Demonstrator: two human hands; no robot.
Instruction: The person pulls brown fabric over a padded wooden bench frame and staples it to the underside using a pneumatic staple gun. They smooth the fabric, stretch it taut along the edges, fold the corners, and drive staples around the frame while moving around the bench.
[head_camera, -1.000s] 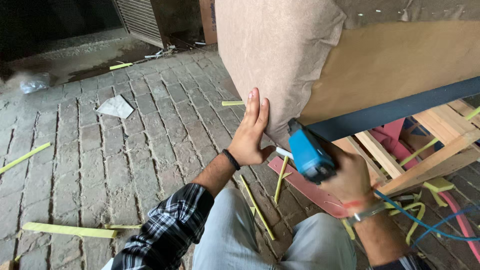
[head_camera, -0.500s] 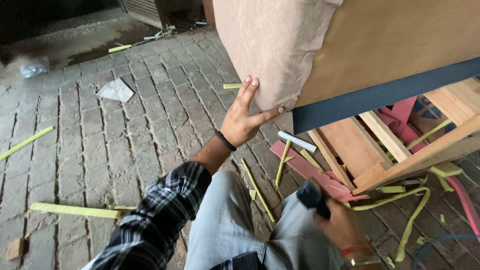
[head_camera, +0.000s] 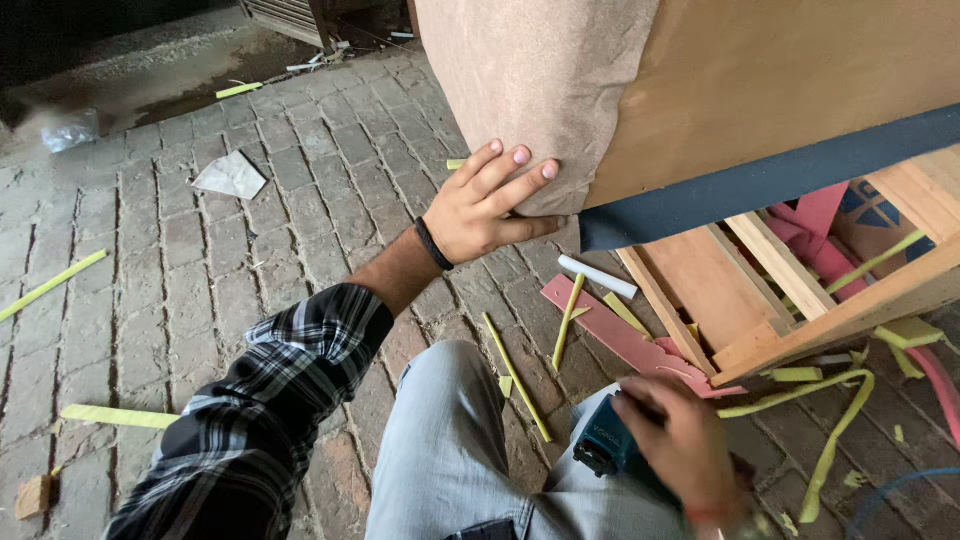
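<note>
- Left hand (head_camera: 487, 205) flat, fingers spread, pressing fabric (head_camera: 540, 90) at lower corner of sofa frame (head_camera: 760, 80); nothing gripped.
- Right hand (head_camera: 672, 440) closed around blue tool (head_camera: 603, 447), low beside knee.
- Dark strip (head_camera: 760, 180) along panel edge, right of left hand.
- Wood slats (head_camera: 760, 290) below.
- Yellow offcuts (head_camera: 515, 375), pink foam (head_camera: 610, 325) on brick floor (head_camera: 150, 260).

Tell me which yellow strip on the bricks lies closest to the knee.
The long thin yellow strip running diagonally just right of the knee, nearly touching the jeans. The other strips lie far left on the bricks or right beside the wooden frame.
</note>
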